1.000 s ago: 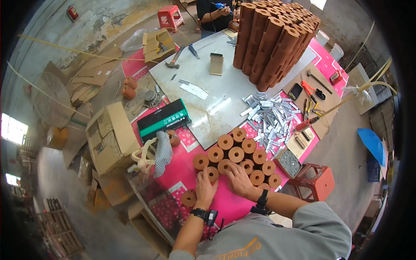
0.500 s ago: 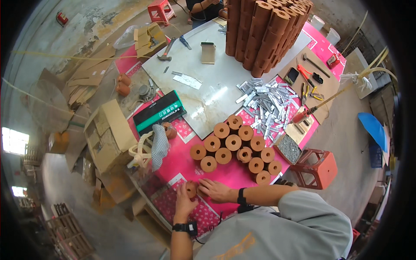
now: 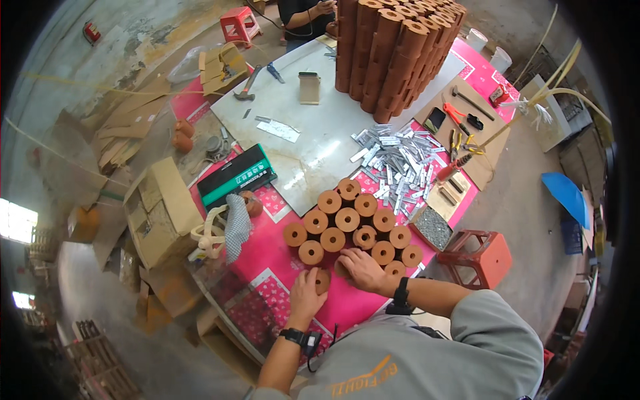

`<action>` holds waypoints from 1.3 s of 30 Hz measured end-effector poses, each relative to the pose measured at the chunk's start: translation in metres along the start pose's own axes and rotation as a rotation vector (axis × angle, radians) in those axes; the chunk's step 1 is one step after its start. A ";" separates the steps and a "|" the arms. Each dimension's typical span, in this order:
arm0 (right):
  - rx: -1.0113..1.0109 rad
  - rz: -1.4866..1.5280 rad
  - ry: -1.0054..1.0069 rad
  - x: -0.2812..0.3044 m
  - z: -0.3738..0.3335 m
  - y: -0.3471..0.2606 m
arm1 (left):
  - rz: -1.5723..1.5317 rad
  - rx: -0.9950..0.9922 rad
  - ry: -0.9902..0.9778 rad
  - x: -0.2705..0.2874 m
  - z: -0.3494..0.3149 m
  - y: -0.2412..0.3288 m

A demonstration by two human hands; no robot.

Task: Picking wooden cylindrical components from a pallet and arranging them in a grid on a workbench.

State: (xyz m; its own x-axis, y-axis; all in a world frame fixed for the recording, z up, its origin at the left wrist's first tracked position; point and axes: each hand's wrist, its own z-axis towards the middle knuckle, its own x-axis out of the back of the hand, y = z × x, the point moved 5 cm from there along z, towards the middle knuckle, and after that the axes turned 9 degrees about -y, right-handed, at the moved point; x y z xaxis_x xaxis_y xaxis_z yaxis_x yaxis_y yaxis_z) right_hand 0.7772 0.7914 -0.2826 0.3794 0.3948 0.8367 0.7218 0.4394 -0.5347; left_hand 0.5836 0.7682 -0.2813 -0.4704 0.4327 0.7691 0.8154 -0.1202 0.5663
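Brown cylinders (image 3: 325,281) in the grasp of the left hand (image 3: 306,297) and right hand (image 3: 365,270) have moved right, narrowing their gap to the far cluster (image 3: 351,224).

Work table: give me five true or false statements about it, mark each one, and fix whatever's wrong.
1. The left hand holds a brown cylinder. True.
2. The metal strips lie in one neat row. False: they are in a loose, jumbled pile.
3. The black-and-green box is to the left of the cylinder group. True.
4. The tall stack stands on the floor. False: it stands on the table.
5. The right hand is holding a hammer. False: its fingers are at another cylinder.
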 end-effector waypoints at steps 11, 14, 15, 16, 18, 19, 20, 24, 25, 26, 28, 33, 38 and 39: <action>-0.090 -0.216 -0.034 -0.025 -0.005 0.030 | 0.101 0.064 -0.052 -0.030 0.026 0.025; -0.102 -0.194 0.009 -0.027 -0.004 0.025 | 0.101 0.077 -0.033 -0.033 0.021 0.022; -0.095 -0.198 0.041 -0.022 -0.005 0.021 | 0.106 0.072 -0.038 -0.035 0.020 0.021; -0.103 -0.194 0.046 -0.019 -0.008 0.017 | 0.138 0.066 -0.018 -0.035 0.020 0.020; -0.008 -0.039 0.102 -0.008 -0.020 0.001 | 0.177 0.049 -0.003 -0.035 0.018 0.020; -0.019 -0.036 0.113 -0.007 -0.026 -0.002 | 0.182 0.063 -0.010 -0.035 0.017 0.020; 0.007 -0.016 0.093 -0.011 -0.036 -0.007 | 0.186 0.075 -0.016 -0.034 0.016 0.020; 0.022 0.048 0.016 -0.023 -0.077 -0.021 | 0.207 0.041 -0.059 -0.028 0.009 0.024; 0.022 0.083 -0.028 -0.026 -0.086 -0.025 | 0.263 -0.008 -0.018 -0.027 0.007 0.027; -0.004 0.075 -0.070 -0.029 -0.095 -0.030 | 0.317 -0.061 0.023 -0.026 0.005 0.030; -0.072 0.096 -0.125 -0.041 -0.116 -0.032 | 0.348 -0.173 -0.007 -0.027 0.007 0.042; -0.317 0.050 -0.249 -0.073 -0.175 -0.040 | 0.399 -0.352 -0.036 -0.047 0.028 0.050; -0.560 0.074 -0.276 -0.095 -0.242 -0.064 | 0.362 -0.392 0.017 -0.052 0.061 0.048; -0.614 0.088 -0.282 -0.100 -0.258 -0.071 | 0.381 -0.382 0.017 -0.055 0.067 0.047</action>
State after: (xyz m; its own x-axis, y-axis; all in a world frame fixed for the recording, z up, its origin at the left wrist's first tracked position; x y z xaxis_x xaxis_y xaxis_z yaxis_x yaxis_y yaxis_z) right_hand 0.8377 0.5129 -0.2978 0.3468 0.6398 0.6859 0.9243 -0.1089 -0.3658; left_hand 0.6705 0.7987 -0.3172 -0.1734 0.2810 0.9439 0.7496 -0.5839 0.3116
